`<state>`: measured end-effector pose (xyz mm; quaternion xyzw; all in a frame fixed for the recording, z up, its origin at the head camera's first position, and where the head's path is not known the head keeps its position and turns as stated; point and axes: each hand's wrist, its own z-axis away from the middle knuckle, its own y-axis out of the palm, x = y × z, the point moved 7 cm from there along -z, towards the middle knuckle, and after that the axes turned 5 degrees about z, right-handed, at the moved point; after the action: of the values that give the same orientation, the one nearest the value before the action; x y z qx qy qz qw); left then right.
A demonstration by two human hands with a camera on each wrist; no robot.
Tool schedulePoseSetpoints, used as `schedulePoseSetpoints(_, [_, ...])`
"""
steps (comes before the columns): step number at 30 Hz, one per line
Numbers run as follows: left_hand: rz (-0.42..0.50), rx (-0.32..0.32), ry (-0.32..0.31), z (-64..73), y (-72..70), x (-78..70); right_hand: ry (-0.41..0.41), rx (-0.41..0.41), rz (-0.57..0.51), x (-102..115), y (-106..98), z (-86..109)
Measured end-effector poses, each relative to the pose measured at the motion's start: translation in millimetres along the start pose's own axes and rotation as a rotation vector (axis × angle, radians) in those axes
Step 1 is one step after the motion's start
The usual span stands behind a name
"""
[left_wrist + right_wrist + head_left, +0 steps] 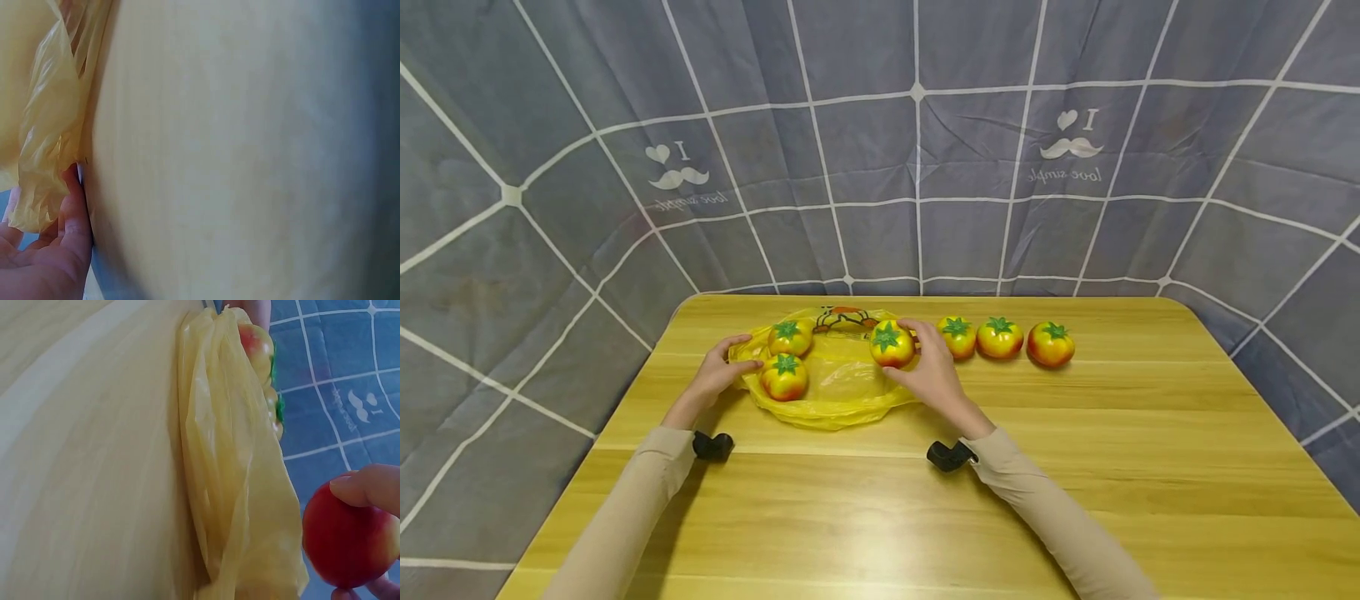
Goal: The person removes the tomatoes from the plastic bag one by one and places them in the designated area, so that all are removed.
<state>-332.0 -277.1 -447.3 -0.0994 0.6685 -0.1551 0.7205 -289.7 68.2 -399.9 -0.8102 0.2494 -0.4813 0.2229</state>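
A yellow plastic bag point(831, 414) lies spread open on the table, with two yellow-red tomatoes with green leafy tops, one point(790, 338) behind the other point(784, 382), on its left side. At the bag's left edge, my left hand point(713, 377) holds the rim; in the left wrist view the crumpled film point(50, 94) passes between its thumb and fingers. My right hand point(938, 375) grips another tomato point(891, 345) over the bag's right part. The right wrist view shows this tomato's red underside point(344, 540) between thumb and fingers, beside the bag's raised edge point(244, 462).
Right of the bag, three more tomatoes stand in a row: one point(956, 337) close behind my right hand, a middle one point(999, 337), and one point(1051, 345) a little apart. A grey checked curtain point(880, 242) hangs behind the wooden table point(850, 517).
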Motion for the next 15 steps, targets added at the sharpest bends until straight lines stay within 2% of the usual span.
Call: schedulePoseSetpoints(15, [-0.004,0.004,-0.003,-0.2,0.2,1.3,-0.006,-0.018,0.037,-16.1,-29.8,17.1])
